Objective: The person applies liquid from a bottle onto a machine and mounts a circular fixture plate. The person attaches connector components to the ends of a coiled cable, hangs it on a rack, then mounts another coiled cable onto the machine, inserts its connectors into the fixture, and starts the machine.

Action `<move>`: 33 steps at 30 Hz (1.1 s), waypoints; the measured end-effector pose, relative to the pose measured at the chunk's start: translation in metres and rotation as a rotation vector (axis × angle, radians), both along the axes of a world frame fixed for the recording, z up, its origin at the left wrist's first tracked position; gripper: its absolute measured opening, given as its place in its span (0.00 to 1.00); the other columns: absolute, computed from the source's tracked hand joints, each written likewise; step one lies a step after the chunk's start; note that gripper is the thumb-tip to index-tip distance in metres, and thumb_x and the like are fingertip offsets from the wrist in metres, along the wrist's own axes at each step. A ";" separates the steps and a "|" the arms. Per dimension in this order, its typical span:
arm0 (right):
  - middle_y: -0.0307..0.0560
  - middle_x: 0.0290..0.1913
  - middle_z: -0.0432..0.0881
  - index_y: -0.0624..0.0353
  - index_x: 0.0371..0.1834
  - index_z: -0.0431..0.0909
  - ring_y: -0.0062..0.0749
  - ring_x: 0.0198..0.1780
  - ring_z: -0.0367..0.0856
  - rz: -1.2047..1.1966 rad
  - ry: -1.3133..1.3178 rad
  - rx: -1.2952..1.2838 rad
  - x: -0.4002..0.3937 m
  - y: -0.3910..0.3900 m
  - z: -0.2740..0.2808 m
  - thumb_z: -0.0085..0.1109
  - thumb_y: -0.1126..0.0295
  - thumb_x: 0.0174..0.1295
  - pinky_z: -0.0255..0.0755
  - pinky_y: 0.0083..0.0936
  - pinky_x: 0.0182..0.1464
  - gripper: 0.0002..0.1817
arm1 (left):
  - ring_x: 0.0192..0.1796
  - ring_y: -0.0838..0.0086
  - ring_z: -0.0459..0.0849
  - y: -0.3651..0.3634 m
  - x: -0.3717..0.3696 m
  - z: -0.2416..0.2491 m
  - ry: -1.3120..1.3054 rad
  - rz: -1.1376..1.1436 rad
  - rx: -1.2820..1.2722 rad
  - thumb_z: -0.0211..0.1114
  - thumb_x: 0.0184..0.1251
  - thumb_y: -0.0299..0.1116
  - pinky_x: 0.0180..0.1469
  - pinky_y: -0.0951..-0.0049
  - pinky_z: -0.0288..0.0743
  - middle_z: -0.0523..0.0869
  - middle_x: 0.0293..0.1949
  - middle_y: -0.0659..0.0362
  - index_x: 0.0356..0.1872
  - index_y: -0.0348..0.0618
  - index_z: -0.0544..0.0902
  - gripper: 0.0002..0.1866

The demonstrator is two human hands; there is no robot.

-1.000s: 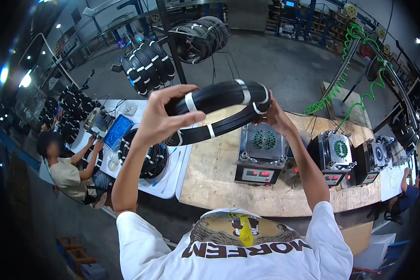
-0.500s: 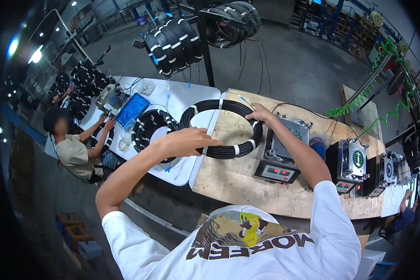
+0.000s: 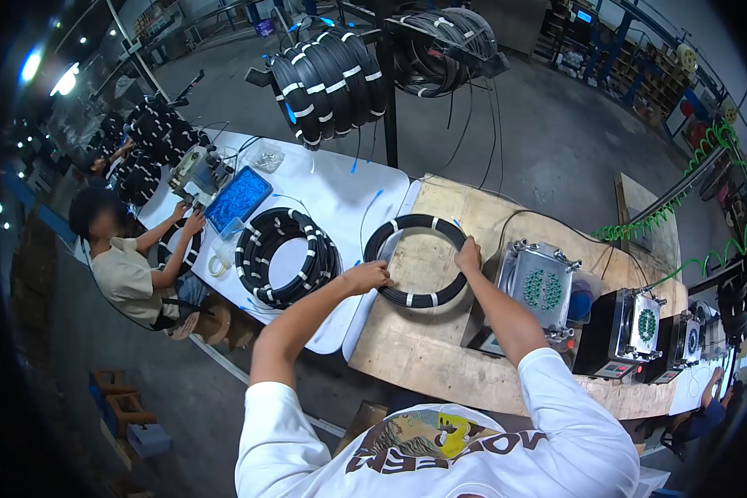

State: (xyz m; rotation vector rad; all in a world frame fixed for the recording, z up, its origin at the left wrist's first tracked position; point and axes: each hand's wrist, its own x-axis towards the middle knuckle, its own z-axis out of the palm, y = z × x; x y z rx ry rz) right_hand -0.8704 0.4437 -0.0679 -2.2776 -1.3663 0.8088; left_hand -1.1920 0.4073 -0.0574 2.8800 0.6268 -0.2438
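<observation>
A round coil of black cable [image 3: 440,297], bound with white bands, lies over the wooden tabletop [image 3: 413,353] close to its left edge. My left hand [image 3: 367,277] grips the coil's left side, fingers curled at the ring. On the opposite side, my right hand [image 3: 468,256] is closed round the ring, and a short blue-tipped cable end shows just above it. To the left, a stack of similar black coils [image 3: 253,259] sits on the white table [image 3: 344,187], near my left forearm.
Right of the coil stands a machine with a metal plate [image 3: 542,286] and green pieces; more machines [image 3: 618,336] follow. A blue tray [image 3: 239,199] sits at the left, beside a seated person [image 3: 133,270] handling another coil. Banded coils [image 3: 328,83] hang from a stand behind.
The coil has come down flatter over the wooden tabletop. My left hand has shifted from across its front to its left side, uncovering the stack. The view has also shifted.
</observation>
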 end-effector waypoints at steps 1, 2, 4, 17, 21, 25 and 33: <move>0.68 0.57 0.84 0.62 0.62 0.73 0.65 0.64 0.82 -0.018 -0.029 -0.026 0.001 -0.001 -0.007 0.63 0.77 0.61 0.79 0.51 0.64 0.24 | 0.56 0.64 0.79 0.003 0.001 -0.021 0.028 -0.011 0.030 0.61 0.64 0.21 0.63 0.68 0.74 0.90 0.46 0.61 0.63 0.52 0.85 0.25; 0.68 0.57 0.84 0.62 0.62 0.73 0.64 0.64 0.83 -0.033 -0.058 -0.051 0.001 0.001 -0.018 0.63 0.77 0.61 0.79 0.51 0.64 0.24 | 0.55 0.64 0.80 0.007 -0.003 -0.056 -0.086 -0.022 0.075 0.61 0.65 0.23 0.61 0.68 0.76 0.90 0.44 0.62 0.54 0.50 0.88 0.18; 0.68 0.58 0.84 0.62 0.61 0.73 0.63 0.63 0.83 -0.042 -0.091 -0.075 0.000 -0.002 -0.037 0.62 0.78 0.63 0.79 0.52 0.64 0.22 | 0.54 0.64 0.81 -0.002 0.002 -0.058 -0.112 0.043 0.001 0.61 0.65 0.25 0.60 0.68 0.76 0.90 0.44 0.62 0.47 0.50 0.88 0.13; 0.66 0.70 0.75 0.63 0.74 0.66 0.58 0.74 0.72 0.243 -0.380 -0.065 -0.016 0.032 -0.019 0.62 0.71 0.65 0.68 0.52 0.73 0.33 | 0.56 0.53 0.85 0.008 -0.042 0.020 -0.592 0.612 -0.227 0.68 0.73 0.36 0.62 0.58 0.78 0.89 0.50 0.50 0.48 0.41 0.88 0.11; 0.72 0.62 0.79 0.62 0.74 0.70 0.62 0.67 0.78 0.439 -0.145 0.128 -0.070 0.063 0.046 0.60 0.74 0.61 0.72 0.50 0.71 0.33 | 0.46 0.57 0.85 0.075 -0.086 0.128 -1.131 0.913 0.280 0.75 0.67 0.32 0.51 0.62 0.79 0.85 0.43 0.49 0.48 0.35 0.83 0.14; 0.75 0.63 0.79 0.62 0.77 0.68 0.67 0.67 0.78 0.771 0.148 0.474 -0.130 0.110 0.083 0.60 0.75 0.59 0.71 0.46 0.71 0.37 | 0.52 0.62 0.86 0.153 -0.124 0.210 -1.292 1.044 0.330 0.82 0.61 0.39 0.56 0.61 0.82 0.84 0.53 0.48 0.67 0.34 0.71 0.38; 0.66 0.55 0.86 0.50 0.77 0.69 0.54 0.53 0.89 0.948 0.424 0.701 -0.227 0.133 0.238 0.59 0.74 0.64 0.80 0.41 0.56 0.34 | 0.55 0.67 0.89 0.210 -0.124 0.274 -1.183 1.191 -0.097 0.85 0.52 0.30 0.60 0.66 0.81 0.90 0.53 0.54 0.63 0.36 0.80 0.36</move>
